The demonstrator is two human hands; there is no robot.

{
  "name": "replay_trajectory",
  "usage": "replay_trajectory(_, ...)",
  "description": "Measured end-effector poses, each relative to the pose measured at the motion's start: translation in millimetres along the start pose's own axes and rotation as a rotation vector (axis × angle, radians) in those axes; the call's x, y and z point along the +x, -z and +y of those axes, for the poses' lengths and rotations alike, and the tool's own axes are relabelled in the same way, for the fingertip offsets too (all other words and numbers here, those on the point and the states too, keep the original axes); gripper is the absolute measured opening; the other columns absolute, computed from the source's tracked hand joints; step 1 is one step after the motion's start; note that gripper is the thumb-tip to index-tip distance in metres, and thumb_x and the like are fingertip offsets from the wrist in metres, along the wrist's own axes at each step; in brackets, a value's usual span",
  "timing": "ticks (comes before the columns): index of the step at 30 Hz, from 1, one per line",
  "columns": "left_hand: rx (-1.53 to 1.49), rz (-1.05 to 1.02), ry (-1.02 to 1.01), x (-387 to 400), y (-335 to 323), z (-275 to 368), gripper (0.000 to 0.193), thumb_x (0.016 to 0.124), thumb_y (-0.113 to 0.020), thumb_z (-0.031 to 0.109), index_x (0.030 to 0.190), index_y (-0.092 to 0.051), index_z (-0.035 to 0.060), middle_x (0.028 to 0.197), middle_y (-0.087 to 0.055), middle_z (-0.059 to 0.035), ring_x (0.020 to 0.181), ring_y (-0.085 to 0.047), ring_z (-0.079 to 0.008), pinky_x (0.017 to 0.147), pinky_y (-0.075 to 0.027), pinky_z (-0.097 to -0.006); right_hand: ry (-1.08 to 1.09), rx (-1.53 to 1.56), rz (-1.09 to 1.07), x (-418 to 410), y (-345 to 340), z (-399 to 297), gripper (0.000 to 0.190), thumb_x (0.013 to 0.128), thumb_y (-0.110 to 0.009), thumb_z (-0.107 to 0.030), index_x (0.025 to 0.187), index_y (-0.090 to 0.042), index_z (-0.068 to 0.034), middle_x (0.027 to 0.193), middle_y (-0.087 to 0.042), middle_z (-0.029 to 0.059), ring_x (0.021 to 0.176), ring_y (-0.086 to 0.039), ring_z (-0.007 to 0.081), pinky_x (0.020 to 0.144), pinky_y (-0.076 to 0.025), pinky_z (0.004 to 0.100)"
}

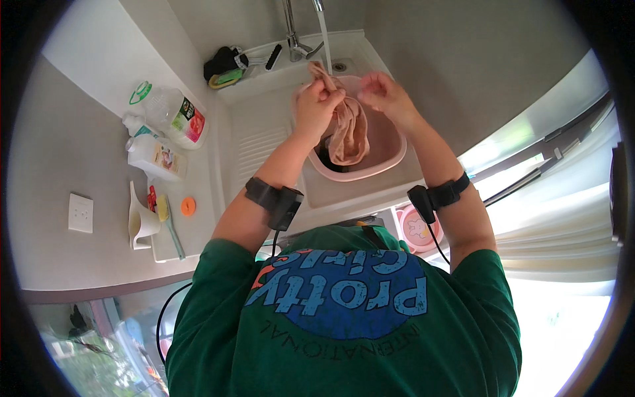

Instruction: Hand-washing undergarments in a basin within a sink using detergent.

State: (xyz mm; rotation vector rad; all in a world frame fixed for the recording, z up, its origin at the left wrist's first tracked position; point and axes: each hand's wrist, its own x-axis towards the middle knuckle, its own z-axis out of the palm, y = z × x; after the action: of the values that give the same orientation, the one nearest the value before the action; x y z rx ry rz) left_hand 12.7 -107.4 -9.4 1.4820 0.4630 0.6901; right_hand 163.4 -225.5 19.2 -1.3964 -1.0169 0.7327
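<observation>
My left hand pinches a wet-looking, pinkish-brown cloth, which hangs down over a pink plastic basin. To the right of the cloth, my right hand is raised above the basin's edge, slightly blurred, with its fingers curled and apart and nothing seen in it. Water runs from the chrome faucet just behind the cloth's upper end. Something dark lies in the basin, partly hidden by the cloth. The basin stands in a white sink with a ribbed washboard slope.
Left of the sink stand a large clear bottle, a white bottle, a white scoop-like container, a long-handled brush and an orange lid. A black-bristled brush and a dark cloth bundle lie on the back ledge.
</observation>
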Motion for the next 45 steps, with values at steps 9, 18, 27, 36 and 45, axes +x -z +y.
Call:
replay_trajectory(9, 0.006, 0.024, 0.018, -3, 23, 26, 0.028, 0.083, -0.071, 0.017, 0.104, -0.058, 0.0028, 0.095, -0.063, -0.0039, 0.085, -0.063, -0.0143, 0.073, -0.055, -0.0316, -0.134, -0.545, 0.058, -15, 10, 20, 0.023, 0.079, -0.065, -0.013, 0.098, -0.064, 0.0, 0.077, -0.064, 0.0084, 0.068, -0.063, 0.0138, 0.058, -0.053, 0.0286)
replay_trajectory(18, -0.027, 0.566, 0.013, -1, 107, 14, 0.02, 0.081, -0.069, 0.01, 0.097, -0.062, -0.0009, 0.084, -0.064, -0.0069, 0.06, -0.061, -0.014, 0.052, -0.051, -0.026, 0.007, -0.377, 0.563, -13, 72, -45, 0.017, 0.083, -0.053, -0.006, 0.094, -0.066, -0.002, 0.076, -0.066, 0.0061, 0.059, -0.064, 0.0134, 0.051, -0.053, 0.0261)
replay_trajectory(27, -0.13, 0.292, 0.063, 3, 88, -4, 0.024, 0.093, -0.056, 0.013, 0.107, -0.056, -0.0058, 0.088, -0.064, -0.0142, 0.069, -0.068, -0.0204, 0.062, -0.058, -0.0313, -0.076, -0.173, 0.26, 11, 78, -5, 0.021, 0.085, -0.046, 0.001, 0.095, -0.064, 0.004, 0.092, -0.065, 0.0117, 0.078, -0.067, 0.0176, 0.066, -0.058, 0.0272)
replay_trajectory(36, 0.003, 0.039, -0.068, -3, 57, -13, 0.047, 0.089, -0.062, 0.015, 0.131, -0.046, -0.0002, 0.122, -0.057, -0.0166, 0.105, -0.061, -0.0216, 0.091, -0.051, -0.0324, 0.2, -0.505, 0.264, 17, 51, 32, 0.028, 0.082, -0.058, -0.013, 0.107, -0.063, -0.003, 0.089, -0.067, 0.0139, 0.086, -0.066, 0.0238, 0.076, -0.053, 0.0336)
replay_trajectory(45, 0.484, -0.118, 0.062, -43, 79, -76, 0.045, 0.08, -0.068, 0.02, 0.121, -0.059, 0.0056, 0.118, -0.063, -0.0128, 0.102, -0.063, -0.0237, 0.089, -0.048, -0.0339, -0.002, -0.856, -0.395, -32, 3, 108, 0.028, 0.077, -0.058, -0.006, 0.104, -0.065, -0.007, 0.103, -0.065, 0.017, 0.095, -0.062, 0.0332, 0.082, -0.049, 0.0402)
